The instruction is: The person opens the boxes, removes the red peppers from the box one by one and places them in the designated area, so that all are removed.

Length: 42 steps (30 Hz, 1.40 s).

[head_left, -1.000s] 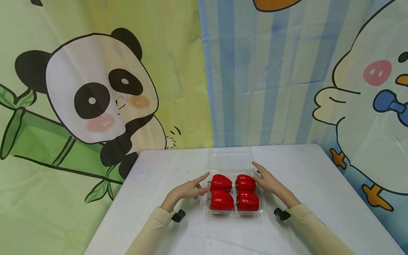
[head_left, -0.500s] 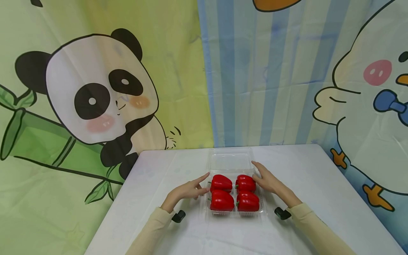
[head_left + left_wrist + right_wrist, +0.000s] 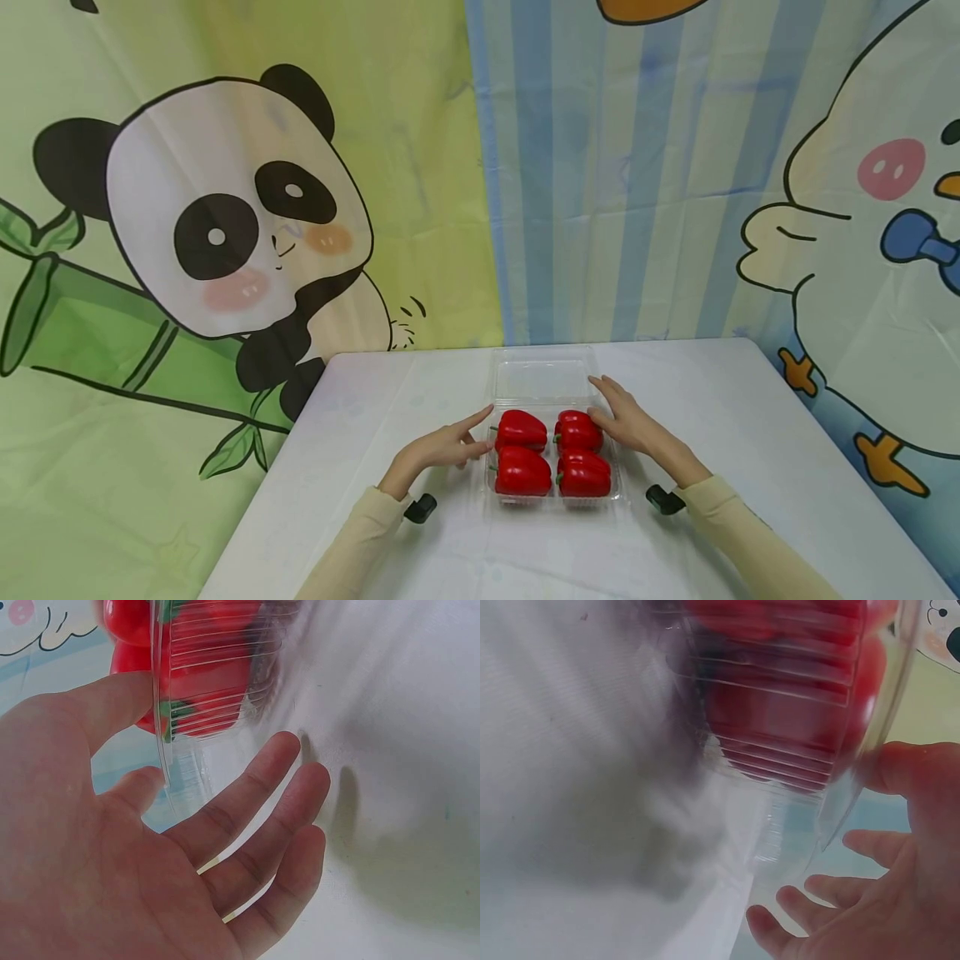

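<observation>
A clear plastic clamshell box [image 3: 619, 492] stands on the table, its lid [image 3: 543, 380] folded back flat. Red bell peppers with green stems fill it in two rows: one at front left [image 3: 522, 472], one at back left [image 3: 521, 430], one at front right [image 3: 583, 473] and one at back right [image 3: 578, 431]. At the box's left rim is my left hand [image 3: 437, 450], thumb touching the rim, index finger stretched toward the hinge, other fingers loose. My right hand [image 3: 632, 427] lies along the right rim, thumb by the back right pepper, fingers extended toward the lid.
The box stands on a white table [image 3: 405, 392], near the middle of its width. Behind the table hangs a printed cloth [image 3: 562, 167] with a panda and a white bird. Each wrist carries a small black camera, like the left one [image 3: 420, 508].
The right hand has shifted slightly left, its fingertips nearer the lid and its thumb closer to the back right pepper. My left hand, the box and the peppers stay in place.
</observation>
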Motion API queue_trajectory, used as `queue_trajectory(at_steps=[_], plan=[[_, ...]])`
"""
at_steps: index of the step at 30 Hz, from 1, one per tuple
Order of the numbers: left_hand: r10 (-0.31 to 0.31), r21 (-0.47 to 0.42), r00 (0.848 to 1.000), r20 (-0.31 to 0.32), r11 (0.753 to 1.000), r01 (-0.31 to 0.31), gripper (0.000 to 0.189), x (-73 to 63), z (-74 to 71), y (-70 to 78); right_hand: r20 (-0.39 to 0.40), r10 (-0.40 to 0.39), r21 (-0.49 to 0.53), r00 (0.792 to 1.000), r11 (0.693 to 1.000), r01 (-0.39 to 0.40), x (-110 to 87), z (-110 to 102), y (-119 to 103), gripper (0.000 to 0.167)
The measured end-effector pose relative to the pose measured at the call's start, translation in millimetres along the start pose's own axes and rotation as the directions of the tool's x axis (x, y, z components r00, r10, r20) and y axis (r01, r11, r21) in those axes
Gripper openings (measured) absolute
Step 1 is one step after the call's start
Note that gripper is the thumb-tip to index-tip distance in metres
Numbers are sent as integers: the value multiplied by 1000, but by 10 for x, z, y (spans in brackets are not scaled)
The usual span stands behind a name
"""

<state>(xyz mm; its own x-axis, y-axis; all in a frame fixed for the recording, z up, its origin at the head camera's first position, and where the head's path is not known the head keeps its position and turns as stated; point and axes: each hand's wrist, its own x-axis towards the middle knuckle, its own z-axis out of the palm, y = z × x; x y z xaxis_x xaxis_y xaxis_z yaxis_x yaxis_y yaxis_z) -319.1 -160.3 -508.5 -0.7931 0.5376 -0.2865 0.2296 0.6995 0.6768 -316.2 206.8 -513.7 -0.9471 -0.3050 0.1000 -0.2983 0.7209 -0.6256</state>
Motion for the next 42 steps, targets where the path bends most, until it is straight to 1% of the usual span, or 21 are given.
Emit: queue_trajectory(at_steps=[6,15,22,25,32,37,42], plan=[[-6,3,1000,-2,1000,6,76,7,2,-4,4,9,-25,1000,1000,-8,-19,-10,-54,65],[-12,5,1000,-2,1000,12,77,11,7,-11,-4,-63,-69,998,996,63,-33,4,-153,63],[-18,8,1000,4,1000,18,77,8,5,-14,34,-50,-88,998,995,52,-31,34,-236,68],[-20,10,1000,4,1000,20,77,10,8,-16,43,-60,-100,997,993,64,-28,42,-261,68],[-24,9,1000,0,1000,24,76,1,8,-9,82,-65,-76,994,995,72,-23,65,-326,69],[-23,11,1000,0,1000,23,75,6,2,-13,111,-89,-64,990,993,96,-20,97,-357,70],[-19,2,1000,6,1000,19,76,4,-5,-6,114,-123,-99,986,986,135,-12,133,-377,71]])
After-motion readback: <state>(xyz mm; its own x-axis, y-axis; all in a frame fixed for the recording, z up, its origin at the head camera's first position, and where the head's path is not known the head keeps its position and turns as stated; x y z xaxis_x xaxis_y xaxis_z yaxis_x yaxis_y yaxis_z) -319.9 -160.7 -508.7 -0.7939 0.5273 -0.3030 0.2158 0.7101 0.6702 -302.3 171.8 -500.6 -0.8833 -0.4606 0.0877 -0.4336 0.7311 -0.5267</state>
